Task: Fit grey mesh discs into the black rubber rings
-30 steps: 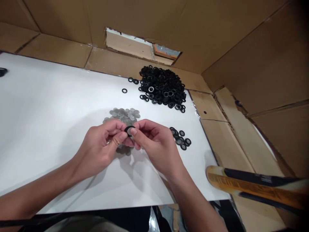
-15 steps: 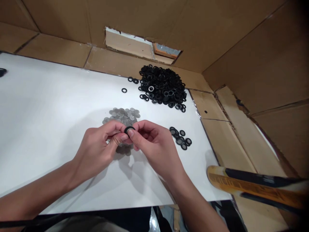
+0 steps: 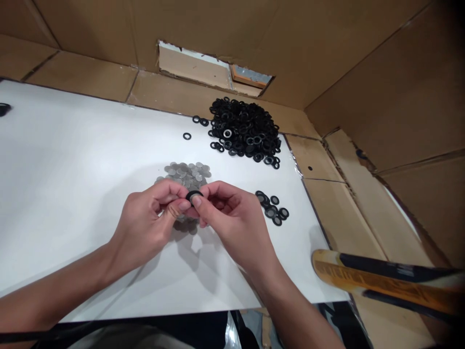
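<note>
Between both hands, above the white tabletop, is a black rubber ring washer [image 3: 189, 195] with a grey mesh disc in its middle. My left hand [image 3: 148, 218] pinches the washer's left edge between thumb and finger. On the other side my right hand [image 3: 238, 223] grips it too, the thumb pressed onto the disc. A pile of thin grey mesh discs [image 3: 185, 173] lies under and behind the fingers, partly hidden by them. To the right of my right hand, several black washers with grey discs in them [image 3: 271, 212] lie in a loose group.
A large heap of black ring washers [image 3: 247, 128] sits at the back, a few strays to its left. Cardboard walls [image 3: 225, 29] with a cut-out slot enclose the white tabletop [image 3: 65, 160]. A yellow and black cylindrical object [image 3: 363, 276] juts in at the lower right.
Both hands keep hold of the washer and have shifted only very slightly. The heaps and the group on the right look the same.
</note>
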A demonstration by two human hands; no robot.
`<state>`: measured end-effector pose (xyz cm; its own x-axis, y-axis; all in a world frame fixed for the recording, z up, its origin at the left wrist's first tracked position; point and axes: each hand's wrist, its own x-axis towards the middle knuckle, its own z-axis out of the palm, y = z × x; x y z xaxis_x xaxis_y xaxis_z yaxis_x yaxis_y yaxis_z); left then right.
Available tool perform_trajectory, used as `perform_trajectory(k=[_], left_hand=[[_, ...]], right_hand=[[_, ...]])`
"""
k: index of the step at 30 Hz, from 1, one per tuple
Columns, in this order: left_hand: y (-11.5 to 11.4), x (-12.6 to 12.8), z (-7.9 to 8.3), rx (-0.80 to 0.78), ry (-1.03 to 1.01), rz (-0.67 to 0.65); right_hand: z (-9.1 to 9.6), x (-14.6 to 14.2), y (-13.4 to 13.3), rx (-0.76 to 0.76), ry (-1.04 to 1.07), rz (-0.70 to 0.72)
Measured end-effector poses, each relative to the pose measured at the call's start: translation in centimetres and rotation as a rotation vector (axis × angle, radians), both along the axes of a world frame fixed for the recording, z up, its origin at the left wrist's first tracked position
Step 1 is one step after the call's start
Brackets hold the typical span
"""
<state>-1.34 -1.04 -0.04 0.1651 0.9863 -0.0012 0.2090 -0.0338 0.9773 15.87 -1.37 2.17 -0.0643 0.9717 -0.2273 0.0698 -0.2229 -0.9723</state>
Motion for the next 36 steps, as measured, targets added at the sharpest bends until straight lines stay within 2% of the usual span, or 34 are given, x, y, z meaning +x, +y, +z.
perform_trajectory(k=[8, 17, 24, 28, 33, 36], left_hand=[[0.1, -0.1, -0.2, -0.008, -0.037, -0.035], [0.5, 0.0, 0.2, -0.118, -0.287, -0.155], [0.5, 0.3, 0.4, -0.189, -0.308, -0.128], [0.5, 0.2, 0.3, -0.160, -0.290, -0.107], [0.8, 0.2, 0.3, -0.170, -0.310, -0.164], [0.9, 0.2, 0.6, -0.182, -0.325, -0.183]], right_hand=[[0.2, 0.3, 0.2, -0.042, 0.103, -0.022], [-0.5, 0.8, 0.8, -0.045, 0.287, 0.039], [-0.5, 0.8, 0.7, -0.024, 0.294, 0.028], [-0.3, 1.3, 0.9, 0.020, 0.232, 0.048], [-0.2, 1.4, 1.1, 0.009, 0.232, 0.139], [-0.1, 1.1, 0.9, 0.036, 0.222, 0.134]])
